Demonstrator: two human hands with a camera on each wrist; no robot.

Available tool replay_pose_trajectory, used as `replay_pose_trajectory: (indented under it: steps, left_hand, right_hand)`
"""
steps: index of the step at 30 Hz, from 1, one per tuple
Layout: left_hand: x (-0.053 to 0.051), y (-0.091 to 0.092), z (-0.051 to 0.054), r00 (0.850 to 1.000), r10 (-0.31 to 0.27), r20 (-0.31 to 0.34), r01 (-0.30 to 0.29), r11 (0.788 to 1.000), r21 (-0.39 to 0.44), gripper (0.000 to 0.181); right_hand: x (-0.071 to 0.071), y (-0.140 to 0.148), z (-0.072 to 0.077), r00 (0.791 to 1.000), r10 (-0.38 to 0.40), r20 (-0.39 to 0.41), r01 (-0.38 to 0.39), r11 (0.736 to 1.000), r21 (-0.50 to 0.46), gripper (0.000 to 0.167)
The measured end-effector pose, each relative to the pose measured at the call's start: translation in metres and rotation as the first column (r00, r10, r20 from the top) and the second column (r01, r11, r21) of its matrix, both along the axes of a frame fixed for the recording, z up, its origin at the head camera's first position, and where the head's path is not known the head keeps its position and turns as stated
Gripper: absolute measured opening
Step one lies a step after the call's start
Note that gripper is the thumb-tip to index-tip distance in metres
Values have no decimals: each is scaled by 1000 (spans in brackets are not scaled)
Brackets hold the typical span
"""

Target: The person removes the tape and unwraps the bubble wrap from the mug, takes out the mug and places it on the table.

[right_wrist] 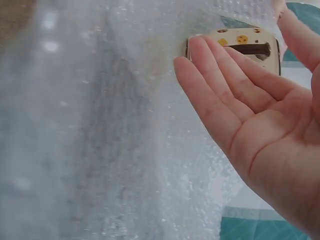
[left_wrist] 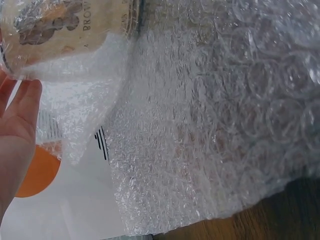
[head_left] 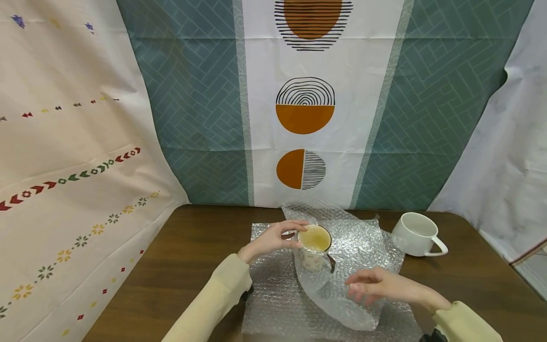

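Observation:
A cream mug [head_left: 315, 238] with a dark rim and dark handle stands on bubble wrap [head_left: 273, 304] in the middle of the table. Brown prints and lettering show on its side in the left wrist view. My left hand [head_left: 273, 239] grips it at the rim, fingers behind and thumb in front. Part of the wrap lies against the mug's lower front. To the right, my right hand [head_left: 376, 283] hovers over the loose wrap with its fingers loosely extended and holds nothing. Its palm [right_wrist: 280, 135] faces the camera in the right wrist view.
A white mug [head_left: 414, 234], handle toward the right, stands at the back right on the brown wooden table [head_left: 179, 266]. Patterned cloths [head_left: 196, 118] hang behind and at both sides. The bubble wrap rises against the back cloth.

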State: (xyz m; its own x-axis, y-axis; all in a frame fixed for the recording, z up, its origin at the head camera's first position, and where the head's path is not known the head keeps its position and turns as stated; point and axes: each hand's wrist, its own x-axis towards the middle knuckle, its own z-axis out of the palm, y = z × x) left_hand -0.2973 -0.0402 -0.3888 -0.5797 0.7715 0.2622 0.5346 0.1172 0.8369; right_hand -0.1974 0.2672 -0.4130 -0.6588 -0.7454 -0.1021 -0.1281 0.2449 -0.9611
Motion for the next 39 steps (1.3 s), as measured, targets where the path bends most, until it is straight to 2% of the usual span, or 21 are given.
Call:
replay_pose_trajectory:
  steps: [3,6,10,14,20,26,32,39]
  left_hand:
    - [0,-1,0,1000,4,11,-4,1000,10,42]
    - [1,-2,-2,1000,12,21,-12,1000,20,41]
    - [2,-1,-3,1000,10,13,-11,1000,25,40]
    - [3,0,-2,1000,29,9,-29,1000,3,40]
    - [4,1,-2,1000,31,-2,-31,999,11,40]
    - [4,2,-3,1000,27,-6,-27,1000,-1,40]
    - [4,3,-2,999,31,-19,-31,999,10,39]
    - [4,2,0,999,36,-15,-36,999,-5,39]
  right_hand:
    - [-7,-4,4,998,-38,-59,37,999,-14,35]
    - [-16,-12,9,984,-123,-126,120,992,-34,37]
    - [-25,-23,15,941,-261,-214,256,965,-54,41]
    - [-30,-30,18,900,-334,-280,334,941,-49,42]
    - [-35,-33,17,857,-378,-350,383,922,-57,41]
    - [-36,-34,15,843,-419,-336,424,903,-62,46]
    - [-42,-37,16,822,-433,-369,448,893,-51,50]
    - [-53,-40,17,818,-404,-409,424,905,-44,55]
